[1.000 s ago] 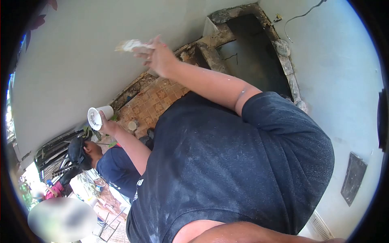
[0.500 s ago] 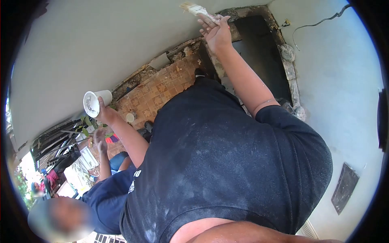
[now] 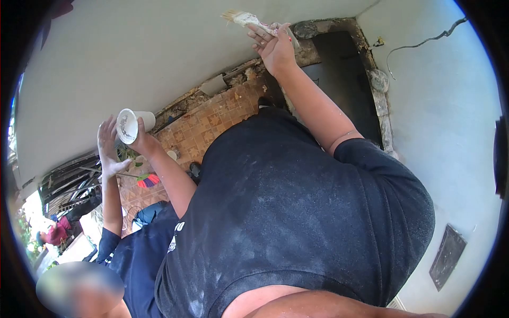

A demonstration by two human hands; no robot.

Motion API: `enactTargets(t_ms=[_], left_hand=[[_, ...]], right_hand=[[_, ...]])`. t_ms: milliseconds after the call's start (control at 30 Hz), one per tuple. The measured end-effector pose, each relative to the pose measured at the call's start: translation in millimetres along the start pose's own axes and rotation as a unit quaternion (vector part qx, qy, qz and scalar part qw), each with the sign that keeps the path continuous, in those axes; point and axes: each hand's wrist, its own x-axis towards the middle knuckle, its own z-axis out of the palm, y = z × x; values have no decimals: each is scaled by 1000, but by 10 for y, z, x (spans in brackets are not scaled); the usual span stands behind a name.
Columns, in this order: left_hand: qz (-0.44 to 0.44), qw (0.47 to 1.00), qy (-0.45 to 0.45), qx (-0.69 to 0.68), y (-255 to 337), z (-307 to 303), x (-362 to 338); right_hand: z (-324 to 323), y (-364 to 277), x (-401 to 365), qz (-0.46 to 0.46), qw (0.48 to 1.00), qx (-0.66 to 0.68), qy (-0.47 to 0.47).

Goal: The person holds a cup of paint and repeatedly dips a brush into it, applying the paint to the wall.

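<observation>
My left hand [image 3: 144, 144] is wrapped round a white plastic cup [image 3: 146, 121], tipped sideways so that its mouth faces left. Greyish residue coats the inside of the cup. At the top of the view my right hand [image 3: 280, 55] pinches a paintbrush [image 3: 249, 20] by its handle between thumb and fingers. White paint or plaster smears the brush, and its pale bristles point left, close by the light wall [image 3: 159, 42]. A co-worker's raised open hand [image 3: 108, 148] is just left of the cup.
A co-worker in a dark shirt [image 3: 143, 259] stands close at my left. Brown patterned tiles [image 3: 222, 114] cover the floor. Broken masonry runs along the wall's base and round a dark panel [image 3: 347, 79]. A loose cable [image 3: 424, 40] hangs from the right wall.
The co-worker's hand has risen beside the cup with its fingers spread. My left hand and cup have shifted slightly right and up; my right hand with the paintbrush has moved a little left.
</observation>
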Motion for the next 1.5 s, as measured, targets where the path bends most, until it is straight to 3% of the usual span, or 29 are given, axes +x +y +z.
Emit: enactTargets(t_ms=[33,133,233,267,333,400,500,567,700,800,900,1000,1133,1233,1333,1433,1500], left_hand=[[32,993,-105,40,157,-185,61],[31,997,-70,28,330,-119,223],[-20,988,-136,72,166,-280,262],[-7,992,-124,29,177,-239,281],[13,998,-55,-38,198,-34,338],[16,990,84,-109,192,347,368],[0,944,267,-193,25,984,394],[-8,918,330,-219,-32,1298,447],[-9,898,370,-237,-67,1613,487],[-10,895,374,-241,-65,1733,518],[-8,893,380,-241,-49,1785,548],[-7,893,380,-242,-44,1844,569],[-6,893,380,-242,-31,1900,622],[-5,891,384,-242,-18,1951,627],[-5,890,387,-242,-6,1996,625],[-4,890,387,-242,8,2021,646],[-4,889,388,-242,21,2023,654]], right_hand=[[-6,-12,-8,0,1000,-2,3],[39,-60,7,-9,1000,-2,6],[125,-126,-71,-33,999,-7,7],[158,-147,-126,-46,999,-20,3],[227,-209,-193,-78,996,-46,-23],[336,-297,-276,-117,988,-71,-69],[450,-376,-387,-157,977,-91,-109],[534,-464,-466,-155,974,-99,-129],[829,-561,-657,-153,954,-122,-228],[1149,-514,-772,-139,961,-107,-213],[1431,-565,-905,-145,930,-180,-287],[1799,-499,-1055,-48,936,-181,-299],[1940,-400,-994,-126,864,-371,-318],[1995,-446,-981,-130,820,-458,-318],[1969,-326,-888,-159,742,-560,-332],[1827,-162,-807,-95,818,-469,-320],[1765,-282,-744,4,892,-366,-264]])
